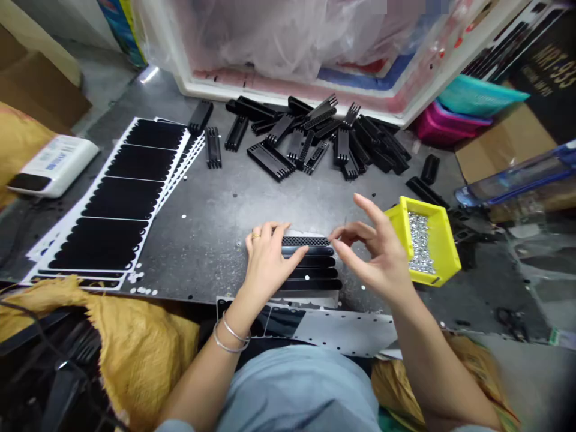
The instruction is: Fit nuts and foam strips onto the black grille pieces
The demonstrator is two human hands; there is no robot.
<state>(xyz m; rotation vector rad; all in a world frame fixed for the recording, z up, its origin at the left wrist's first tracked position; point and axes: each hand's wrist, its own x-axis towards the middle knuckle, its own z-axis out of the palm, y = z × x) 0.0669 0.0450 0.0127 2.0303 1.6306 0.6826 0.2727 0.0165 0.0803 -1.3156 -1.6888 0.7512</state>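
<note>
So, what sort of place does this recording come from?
Probably a small parts-assembly workshop: a heap of black slotted parts on a metal workbench, sheets of black die-cut pads, and a yellow bin of small silvery pieces.

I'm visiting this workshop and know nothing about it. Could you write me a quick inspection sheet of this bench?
Surface: dark grey metal bench, dotted with small white discs.
Job's things: stacked black slotted strips; a heap of black slotted parts.
Clutter: black pads on white backing sheets; white labelled box; yellow bin of silver bits.
Grippers: left hand rests its fingers on the strips; right hand hovers beside them, fingers raised.
Cables: thin dark cable across yellow sacking.
Surroundings: cardboard, pink basket, teal basket, plastic-lined white crate.
</note>
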